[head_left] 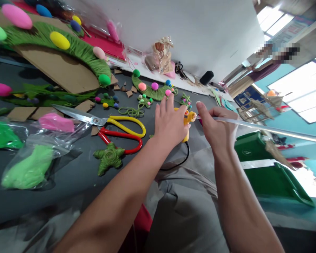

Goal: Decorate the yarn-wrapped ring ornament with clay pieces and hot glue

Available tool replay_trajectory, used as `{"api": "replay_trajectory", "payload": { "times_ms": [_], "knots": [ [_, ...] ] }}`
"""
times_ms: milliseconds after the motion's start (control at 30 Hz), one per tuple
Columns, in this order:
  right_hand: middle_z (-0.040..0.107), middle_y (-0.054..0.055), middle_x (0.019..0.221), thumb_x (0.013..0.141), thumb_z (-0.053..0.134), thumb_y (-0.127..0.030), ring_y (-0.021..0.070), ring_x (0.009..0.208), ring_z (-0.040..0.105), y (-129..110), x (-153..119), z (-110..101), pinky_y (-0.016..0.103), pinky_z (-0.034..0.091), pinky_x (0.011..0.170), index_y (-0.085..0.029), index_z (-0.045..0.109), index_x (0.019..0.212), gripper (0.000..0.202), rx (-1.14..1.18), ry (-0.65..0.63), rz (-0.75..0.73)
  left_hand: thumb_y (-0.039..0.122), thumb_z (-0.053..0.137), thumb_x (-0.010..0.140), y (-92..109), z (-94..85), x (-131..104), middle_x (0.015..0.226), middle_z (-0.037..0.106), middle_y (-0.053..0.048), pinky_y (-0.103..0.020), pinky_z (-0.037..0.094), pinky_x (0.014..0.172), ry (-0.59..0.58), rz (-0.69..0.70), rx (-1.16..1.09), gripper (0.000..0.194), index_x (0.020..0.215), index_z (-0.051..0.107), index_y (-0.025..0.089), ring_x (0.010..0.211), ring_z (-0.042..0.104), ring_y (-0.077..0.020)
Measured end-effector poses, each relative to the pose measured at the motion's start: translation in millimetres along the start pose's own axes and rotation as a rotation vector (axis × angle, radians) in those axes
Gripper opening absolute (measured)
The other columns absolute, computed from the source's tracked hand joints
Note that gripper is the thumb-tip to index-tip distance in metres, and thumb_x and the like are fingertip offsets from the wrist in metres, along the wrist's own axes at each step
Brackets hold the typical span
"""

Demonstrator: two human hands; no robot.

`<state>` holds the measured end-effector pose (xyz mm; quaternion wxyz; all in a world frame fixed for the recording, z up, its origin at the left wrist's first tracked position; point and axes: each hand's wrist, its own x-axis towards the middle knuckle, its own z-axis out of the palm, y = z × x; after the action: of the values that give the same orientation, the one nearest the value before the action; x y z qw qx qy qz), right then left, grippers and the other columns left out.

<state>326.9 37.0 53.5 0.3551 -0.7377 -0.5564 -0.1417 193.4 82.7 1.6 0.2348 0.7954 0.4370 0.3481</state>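
A yellow glue gun (186, 136) with a black cord lies at the table edge, partly covered by my left hand (171, 121). That hand rests over the gun and holds it, its fingers stretched forward. In my right hand (219, 128) is a long, clear glue stick (265, 126), gripped between curled fingers and thumb. The stick's near end meets the yellow part of the gun; how deep it sits I cannot tell. Just beyond my left fingers lies a green yarn-wrapped arc (158, 93) with coloured pompoms. Scissors (100, 123) with yellow and red handles lie open to the left.
A green yarn star (109, 158) lies below the scissors. Bagged green material (31, 168) sits at the left. A large green wreath (76, 49) with pompoms stands behind, near cardboard scraps (129, 93). Green bins (276, 182) stand at the right. A person (268, 70) is in the background.
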Motion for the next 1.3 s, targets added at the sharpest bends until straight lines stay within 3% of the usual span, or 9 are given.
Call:
{"api": "replay_trajectory", "payload": {
  "times_ms": [267, 500, 600, 700, 833, 933, 1033, 1200, 1300],
  "knots": [
    [0.049, -0.005, 0.051, 0.070, 0.087, -0.067, 0.0115, 0.051, 0.040, 17.2, -9.5, -14.7, 0.029, 0.029, 0.048, -0.019, 0.072, 0.066, 0.050, 0.041, -0.173, 0.205, 0.033, 0.079, 0.088, 0.1, -3.7, -2.8, 0.178, 0.020, -0.020, -0.067, 0.021, 0.130, -0.065, 0.013, -0.067, 0.054, 0.137, 0.059, 0.020, 0.165, 0.017, -0.0435],
    [0.043, -0.007, 0.048, 0.078, 0.083, -0.061, 0.0075, 0.048, 0.034, 23.0, -39.8, -28.0, 0.024, 0.023, 0.044, -0.018, 0.062, 0.056, 0.053, 0.217, -0.890, 0.179, 0.006, 0.058, 0.090, -0.5, -22.2, -8.4, 0.169, 0.040, -0.018, -0.046, 0.034, 0.131, -0.003, 0.079, -0.130, 0.052, 0.141, 0.055, 0.016, 0.161, 0.033, -0.0284],
    [0.063, -0.003, 0.064, 0.093, 0.071, -0.048, 0.0099, 0.057, 0.051, 5.3, -50.6, -17.9, 0.023, 0.041, 0.052, -0.018, 0.073, 0.076, 0.035, 0.440, -1.063, 0.088, 0.005, 0.054, 0.095, -0.1, -44.9, -11.8, 0.153, 0.059, -0.012, -0.032, 0.050, 0.117, 0.068, 0.096, -0.205, 0.044, 0.136, 0.057, 0.018, 0.141, 0.057, -0.0202],
    [0.080, 0.004, 0.100, 0.095, 0.069, -0.034, 0.0159, 0.086, 0.072, -17.9, -57.5, -5.5, 0.030, 0.060, 0.079, -0.020, 0.078, 0.106, 0.020, 0.698, -1.012, 0.058, 0.019, 0.063, 0.098, 2.8, -77.5, -18.3, 0.104, 0.077, -0.003, -0.030, 0.060, 0.086, 0.107, 0.034, -0.313, 0.007, 0.103, 0.066, 0.023, 0.091, 0.073, -0.0168],
    [0.078, 0.002, 0.088, 0.096, 0.070, -0.034, 0.0145, 0.081, 0.074, -51.0, -58.3, 7.1, 0.029, 0.063, 0.078, -0.019, 0.076, 0.101, 0.017, 0.938, -0.869, 0.023, 0.044, 0.063, 0.101, 2.9, -119.6, -32.4, 0.057, 0.051, 0.001, -0.034, 0.048, 0.068, 0.150, -0.011, -0.053, 0.049, 0.060, 0.045, 0.023, 0.062, 0.054, -0.0167],
    [0.074, -0.001, 0.073, 0.097, 0.069, -0.047, 0.0120, 0.065, 0.068, -73.1, -58.4, 14.9, 0.026, 0.059, 0.065, -0.019, 0.073, 0.089, 0.029, 0.986, -0.813, 0.025, 0.039, 0.060, 0.101, -8.7, -141.9, -48.7, 0.054, 0.042, 0.002, -0.035, 0.037, 0.060, 0.099, -0.078, 0.065, 0.048, 0.057, 0.048, 0.023, 0.056, 0.046, -0.0170],
    [0.070, -0.003, 0.066, 0.086, 0.082, -0.050, 0.0112, 0.060, 0.062, -88.3, -63.9, 23.3, 0.024, 0.053, 0.058, -0.020, 0.073, 0.083, 0.032, 1.005, -0.745, 0.013, 0.027, 0.066, 0.093, -29.1, -158.3, -72.3, 0.066, 0.063, 0.001, -0.034, 0.038, 0.061, 0.003, -0.164, 0.038, 0.018, 0.075, 0.070, 0.024, 0.059, 0.054, -0.0168],
    [0.081, 0.001, 0.098, 0.090, 0.081, -0.034, 0.0148, 0.086, 0.073, -100.6, -77.8, 30.6, 0.027, 0.060, 0.077, -0.022, 0.078, 0.100, 0.016, 1.039, -0.663, -0.111, 0.053, 0.065, 0.096, -56.0, -173.8, -113.7, 0.059, 0.060, 0.002, -0.035, 0.042, 0.054, 0.069, -0.346, -0.132, 0.035, 0.072, 0.067, 0.028, 0.053, 0.054, -0.0181],
    [0.081, 0.001, 0.094, 0.096, 0.074, -0.036, 0.0155, 0.083, 0.074, -105.5, -83.6, 30.9, 0.028, 0.061, 0.077, -0.023, 0.079, 0.104, 0.016, 1.002, -0.644, -0.105, 0.048, 0.061, 0.100, -57.8, -176.2, -125.4, 0.065, 0.064, 0.003, -0.034, 0.049, 0.055, 0.107, -0.359, -0.233, 0.024, 0.085, 0.070, 0.032, 0.054, 0.056, -0.0177]
  ]
}}
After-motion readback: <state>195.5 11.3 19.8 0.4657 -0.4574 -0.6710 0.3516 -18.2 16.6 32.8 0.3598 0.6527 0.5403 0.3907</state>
